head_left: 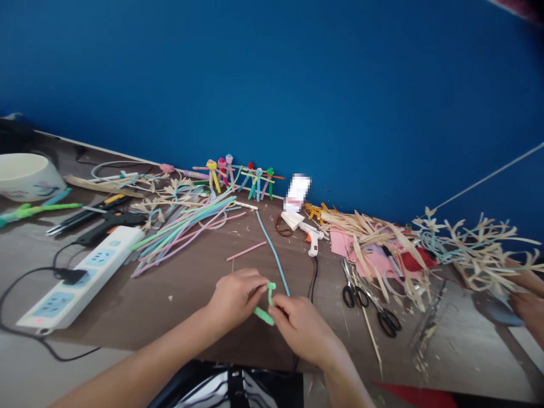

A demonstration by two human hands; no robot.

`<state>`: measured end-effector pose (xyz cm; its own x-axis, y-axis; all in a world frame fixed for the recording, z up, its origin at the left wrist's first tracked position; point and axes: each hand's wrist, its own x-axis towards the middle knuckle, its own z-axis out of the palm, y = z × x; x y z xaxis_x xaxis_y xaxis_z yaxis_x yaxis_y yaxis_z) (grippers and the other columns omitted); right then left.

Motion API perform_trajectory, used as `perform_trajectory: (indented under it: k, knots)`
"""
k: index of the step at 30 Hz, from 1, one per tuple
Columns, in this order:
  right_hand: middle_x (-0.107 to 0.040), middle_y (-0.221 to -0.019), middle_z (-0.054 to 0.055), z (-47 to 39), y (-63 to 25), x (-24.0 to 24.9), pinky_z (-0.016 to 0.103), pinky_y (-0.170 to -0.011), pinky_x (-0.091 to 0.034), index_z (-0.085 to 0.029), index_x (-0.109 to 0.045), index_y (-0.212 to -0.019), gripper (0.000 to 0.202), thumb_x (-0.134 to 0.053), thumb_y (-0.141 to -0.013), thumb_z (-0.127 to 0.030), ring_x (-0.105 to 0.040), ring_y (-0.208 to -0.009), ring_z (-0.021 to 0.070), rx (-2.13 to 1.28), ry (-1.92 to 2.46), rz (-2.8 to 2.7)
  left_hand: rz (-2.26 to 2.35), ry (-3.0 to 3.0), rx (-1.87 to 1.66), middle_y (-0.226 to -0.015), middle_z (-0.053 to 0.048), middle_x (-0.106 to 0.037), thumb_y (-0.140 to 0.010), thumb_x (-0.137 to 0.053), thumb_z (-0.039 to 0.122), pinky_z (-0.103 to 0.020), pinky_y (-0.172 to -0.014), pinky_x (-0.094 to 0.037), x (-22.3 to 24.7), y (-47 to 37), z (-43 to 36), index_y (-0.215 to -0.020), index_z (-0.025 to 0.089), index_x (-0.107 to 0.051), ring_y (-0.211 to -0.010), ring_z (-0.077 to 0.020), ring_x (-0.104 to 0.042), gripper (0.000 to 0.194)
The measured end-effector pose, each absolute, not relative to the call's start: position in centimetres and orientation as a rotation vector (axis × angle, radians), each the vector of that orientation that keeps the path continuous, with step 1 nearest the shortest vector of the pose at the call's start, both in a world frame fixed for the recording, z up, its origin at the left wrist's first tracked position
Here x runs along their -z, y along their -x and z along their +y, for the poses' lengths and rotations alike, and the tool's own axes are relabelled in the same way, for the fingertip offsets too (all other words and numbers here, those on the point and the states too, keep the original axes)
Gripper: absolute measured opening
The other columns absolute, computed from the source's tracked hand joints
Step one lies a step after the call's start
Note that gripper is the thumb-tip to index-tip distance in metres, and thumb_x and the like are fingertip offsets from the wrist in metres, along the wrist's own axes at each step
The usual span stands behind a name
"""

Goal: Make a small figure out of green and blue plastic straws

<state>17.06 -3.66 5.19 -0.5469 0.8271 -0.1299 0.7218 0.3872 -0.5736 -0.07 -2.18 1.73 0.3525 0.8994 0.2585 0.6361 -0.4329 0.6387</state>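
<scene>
Near the table's front edge, a light green pipe cleaner (264, 315) is bent into a folded shape between my two hands. My left hand (238, 297) pinches it from the left, close to its curled upper end. From the right, the thumb and fingers of my right hand (297, 324) close on the same piece. Just beyond lies a blue pipe cleaner (272, 249), with a short pink pipe cleaner (246, 251) to its left. A loose bundle of pastel pipe cleaners (182, 232) spreads farther left.
Several small pipe-cleaner figures (258, 184) stand by the blue wall. A white glue gun (313, 238) lies right of centre, scissors (386, 320) nearer. At left are a power strip (91, 272), a black glue gun (113, 224) and a white bowl (29, 175). Another person's hand (529, 309) is far right.
</scene>
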Motion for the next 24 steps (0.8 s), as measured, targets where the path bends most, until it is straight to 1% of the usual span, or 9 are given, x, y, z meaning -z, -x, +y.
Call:
perform_trajectory:
  k: [4,6,10,13,15,19,22,24]
  knots:
    - [-0.055,-0.060,-0.001,-2.7,-17.7,-6.1,0.021,-0.052,-0.023,-0.018,-0.053,-0.070,0.020,-0.041,-0.084,-0.024,-0.046,-0.055,0.0106,-0.836,1.382,-2.425,1.277,-2.380,-0.590,-0.068,-0.002,-0.059,-0.079,-0.044,0.016,-0.022,-0.059,-0.038,-2.0,-0.1,-2.3,-0.077,0.020,-0.063,-0.069,-0.0157,-0.055,0.019]
    - [-0.054,-0.060,-0.002,-2.0,-17.9,-5.8,0.020,-0.053,-0.025,-0.018,-0.054,-0.070,0.020,-0.040,-0.084,-0.023,-0.046,-0.057,0.0102,-0.870,1.352,-2.365,1.185,-2.358,-0.559,-0.067,-0.002,-0.059,-0.079,-0.045,0.017,-0.022,-0.059,-0.038,-2.3,-0.3,-2.4,-0.074,0.019,-0.063,-0.068,-0.0149,-0.055,0.019]
    - [-0.047,-0.058,-0.004,-0.7,-17.9,-3.8,0.019,-0.056,-0.029,-0.017,-0.052,-0.067,0.024,-0.039,-0.084,-0.027,-0.044,-0.059,0.0097,-1.074,1.290,-2.147,1.048,-2.116,-0.682,-0.067,0.000,-0.057,-0.081,-0.046,0.020,-0.018,-0.059,-0.037,-2.7,-0.4,-2.6,-0.078,0.018,-0.065,-0.064,-0.0109,-0.054,0.019]
    - [-0.038,-0.054,-0.005,-0.4,-17.7,-1.9,0.019,-0.052,-0.028,-0.017,-0.046,-0.059,0.031,-0.037,-0.085,-0.032,-0.037,-0.054,0.0089,-1.229,1.266,-2.026,1.098,-1.933,-0.767,-0.064,0.000,-0.056,-0.080,-0.047,0.023,-0.018,-0.059,-0.036,-2.7,-0.4,-2.5,-0.077,0.017,-0.065,-0.062,-0.0105,-0.053,0.020]
    - [-0.035,-0.053,-0.005,-0.6,-17.6,-1.0,0.019,-0.050,-0.026,-0.017,-0.044,-0.058,0.034,-0.036,-0.085,-0.034,-0.034,-0.053,0.0088,-1.240,1.289,-1.993,1.148,-1.861,-0.780,-0.064,0.000,-0.056,-0.080,-0.047,0.025,-0.019,-0.059,-0.036,-2.6,-0.4,-2.4,-0.078,0.016,-0.066,-0.063,-0.0114,-0.053,0.021]
    - [-0.037,-0.054,-0.005,-1.0,-17.6,-0.4,0.019,-0.051,-0.027,-0.017,-0.043,-0.058,0.034,-0.035,-0.086,-0.035,-0.036,-0.054,0.0094,-1.194,1.337,-1.966,1.211,-1.771,-0.741,-0.067,-0.001,-0.059,-0.077,-0.049,0.025,-0.020,-0.062,-0.037,-2.7,-0.4,-2.2,-0.079,0.016,-0.066,-0.066,-0.0131,-0.054,0.019]
    - [-0.038,-0.054,-0.005,-1.0,-17.7,-0.5,0.020,-0.051,-0.027,-0.017,-0.044,-0.058,0.036,-0.034,-0.086,-0.037,-0.038,-0.055,0.0098,-1.154,1.386,-1.953,1.176,-1.679,-0.696,-0.072,-0.002,-0.063,-0.077,-0.046,0.023,-0.021,-0.065,-0.038,-2.8,-0.3,-2.2,-0.080,0.015,-0.065,-0.070,-0.0138,-0.055,0.021]
    - [-0.039,-0.053,-0.005,-0.9,-17.7,-0.5,0.020,-0.051,-0.027,-0.017,-0.045,-0.058,0.036,-0.034,-0.086,-0.037,-0.039,-0.054,0.0099,-1.128,1.410,-1.964,1.134,-1.586,-0.679,-0.073,-0.002,-0.064,-0.078,-0.044,0.024,-0.021,-0.065,-0.039,-2.7,-0.3,-2.1,-0.079,0.014,-0.064,-0.069,-0.0134,-0.055,0.023]
